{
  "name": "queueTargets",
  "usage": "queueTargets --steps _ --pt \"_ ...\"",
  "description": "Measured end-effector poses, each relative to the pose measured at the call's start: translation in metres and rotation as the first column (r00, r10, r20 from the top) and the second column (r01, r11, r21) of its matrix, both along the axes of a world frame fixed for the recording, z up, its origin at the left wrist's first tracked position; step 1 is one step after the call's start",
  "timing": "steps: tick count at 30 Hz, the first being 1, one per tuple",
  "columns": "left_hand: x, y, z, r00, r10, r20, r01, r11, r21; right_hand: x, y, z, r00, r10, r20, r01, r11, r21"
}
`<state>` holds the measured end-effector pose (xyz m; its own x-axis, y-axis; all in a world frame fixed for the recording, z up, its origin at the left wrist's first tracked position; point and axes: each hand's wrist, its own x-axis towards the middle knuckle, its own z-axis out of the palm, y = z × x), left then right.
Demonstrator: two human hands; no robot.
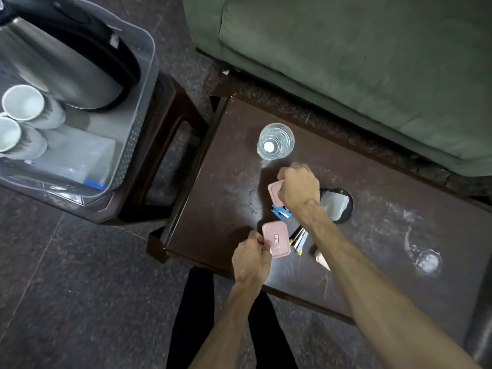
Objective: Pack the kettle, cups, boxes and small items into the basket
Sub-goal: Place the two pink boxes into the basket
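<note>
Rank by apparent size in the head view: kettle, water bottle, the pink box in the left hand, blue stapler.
1. kettle, though it sits nearest the camera
2. water bottle, seen from above
3. pink box in the left hand
4. blue stapler, partly hidden

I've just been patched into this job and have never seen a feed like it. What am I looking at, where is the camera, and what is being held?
There is no machine here: a person works with bare hands, and the single picture comes from a camera on their head, looking down. The left hand grips a small pink box; the right hand grips a second pink box. Both are over a dark low table. On it also stand a clear water bottle and a round black mirror, with a blue stapler and some sachets between the hands. At the left, on a stool, the grey basket already holds the steel kettle and two white cups.
</note>
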<state>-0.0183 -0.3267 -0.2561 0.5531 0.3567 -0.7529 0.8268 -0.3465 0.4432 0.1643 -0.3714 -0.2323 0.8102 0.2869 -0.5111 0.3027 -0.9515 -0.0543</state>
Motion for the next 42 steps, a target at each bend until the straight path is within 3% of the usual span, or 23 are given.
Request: queueTargets --steps 4,9,14,16,19,23,26,28,31,35,39,42 --pt "-0.011 0.013 0.009 0.991 0.119 0.061 -0.120 0.993 0.008 0.001 0.002 0.006 0.999 0.021 0.037 -0.023 0.999 0.029" --pt "-0.025 0.049 0.026 0.916 0.369 0.159 -0.376 0.926 0.016 0.000 0.006 0.008 0.974 0.221 -0.055 -0.224 0.973 -0.062" --pt "-0.021 0.090 0.034 0.833 0.509 0.215 -0.524 0.852 0.010 0.006 0.019 0.018 0.981 0.186 -0.059 -0.191 0.978 -0.087" --pt "-0.017 0.106 0.042 0.782 0.574 0.245 -0.591 0.806 -0.001 0.002 0.032 0.030 0.991 0.128 -0.037 -0.128 0.992 -0.001" --pt "-0.012 0.135 0.062 0.687 0.650 0.326 -0.680 0.733 -0.026 -0.011 0.067 0.058 0.998 -0.068 -0.010 0.068 0.965 0.252" --pt "-0.012 0.184 0.093 0.546 0.710 0.445 -0.785 0.619 -0.023 -0.023 0.138 0.093 0.961 -0.262 -0.093 0.268 0.781 0.564" --pt "-0.015 0.225 0.109 0.466 0.727 0.505 -0.837 0.547 -0.014 -0.025 0.196 0.108 0.944 -0.281 -0.174 0.320 0.645 0.694" --pt "-0.019 0.253 0.115 0.447 0.713 0.540 -0.857 0.514 0.032 -0.025 0.235 0.112 0.955 -0.228 -0.192 0.295 0.634 0.714" --pt "-0.023 0.291 0.118 0.507 0.671 0.540 -0.842 0.520 0.144 -0.025 0.290 0.110 0.987 -0.098 -0.127 0.160 0.691 0.705" --pt "-0.025 0.330 0.107 0.667 0.583 0.463 -0.733 0.626 0.267 -0.028 0.342 0.095 0.991 0.137 -0.007 -0.106 0.801 0.590" --pt "-0.019 0.341 0.095 0.944 0.256 0.210 -0.331 0.742 0.583 -0.040 0.355 0.072 0.922 0.388 -0.014 -0.368 0.884 0.289" --pt "-0.013 0.335 0.092 0.988 0.155 0.026 -0.133 0.735 0.665 -0.040 0.349 0.066 0.915 0.404 -0.012 -0.391 0.892 0.227"
